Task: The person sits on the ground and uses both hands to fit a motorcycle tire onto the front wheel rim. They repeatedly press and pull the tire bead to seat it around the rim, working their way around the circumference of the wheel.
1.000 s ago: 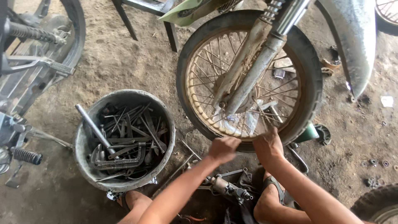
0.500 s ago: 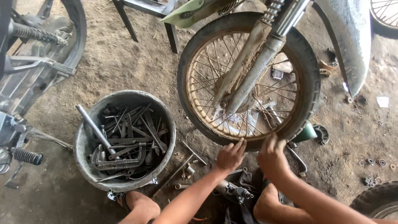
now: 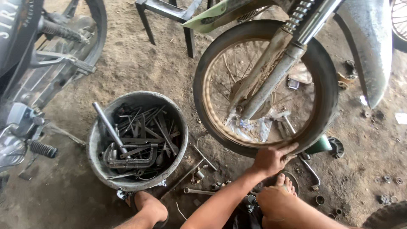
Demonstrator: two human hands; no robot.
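The left hand [image 3: 271, 159] grips the tyre [image 3: 326, 106] at its bottom edge; the right hand [image 3: 275, 201], fingers hidden, has a grip that cannot be made out.

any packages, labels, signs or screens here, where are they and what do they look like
Clear crumpled plastic bag: lies on the dirt behind the spokes of the front motorcycle wheel, low in the rim; see-through with a small blue patch.
Pale lettering: on the dark motorcycle body at the top left corner; partly cut off.
Small white paper scrap: on the dirt at the right edge.
No screens or signs.

Clear plastic bag [image 3: 250, 127] behind spokes
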